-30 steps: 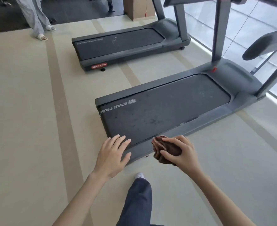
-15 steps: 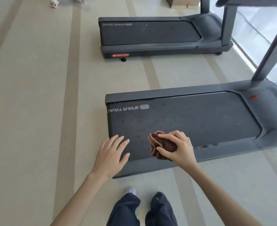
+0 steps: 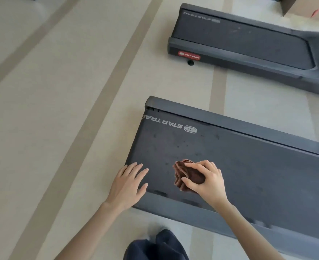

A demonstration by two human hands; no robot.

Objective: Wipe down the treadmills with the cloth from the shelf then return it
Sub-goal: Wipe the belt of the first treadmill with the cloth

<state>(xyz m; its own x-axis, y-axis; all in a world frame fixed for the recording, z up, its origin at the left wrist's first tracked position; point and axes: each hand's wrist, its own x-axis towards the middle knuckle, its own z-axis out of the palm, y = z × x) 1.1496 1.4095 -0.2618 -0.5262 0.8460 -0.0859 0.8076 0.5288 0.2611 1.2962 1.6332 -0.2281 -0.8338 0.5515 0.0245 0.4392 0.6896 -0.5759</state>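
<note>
Your right grip (image 3: pixel 209 181): clenched round bunched brown cloth (image 3: pixel 179 172), over belt of near treadmill (image 3: pixel 258 166). Your left grip (image 3: pixel 128 182): released, flat, at belt's end corner.

Matt treadmill belt (image 3: pixel 249 166), crumpled cloth (image 3: pixel 185 175)

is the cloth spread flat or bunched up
Bunched up: the brown cloth is a crumpled wad gripped by the right hand over the near treadmill's belt.
</note>
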